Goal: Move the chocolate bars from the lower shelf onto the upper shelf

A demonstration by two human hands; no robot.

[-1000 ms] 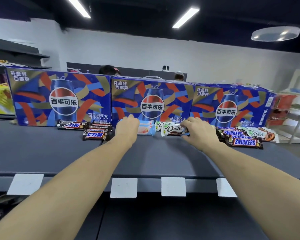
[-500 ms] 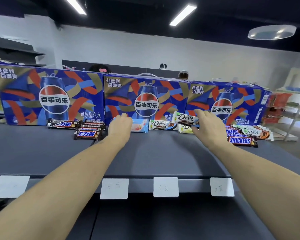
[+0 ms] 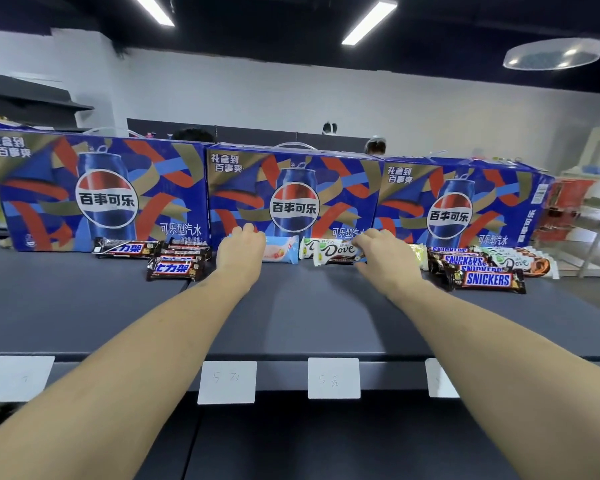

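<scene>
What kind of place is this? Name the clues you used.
Probably a shop or a mock shop: paper price tags along the shelf edge, boxed Pepsi cartons, and Snickers bars laid out in rows.

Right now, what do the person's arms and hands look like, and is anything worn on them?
Both forearms are bare from the bottom of the picture up to the wrists, with no sleeve showing. The left hand and the right hand are bare too: no glove, and no watch, ring, bracelet or other marking that I can make out.

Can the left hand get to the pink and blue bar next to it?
Probably yes. The left hand rests right beside the pink and blue bar, and nothing lies between them on the shelf.
</scene>
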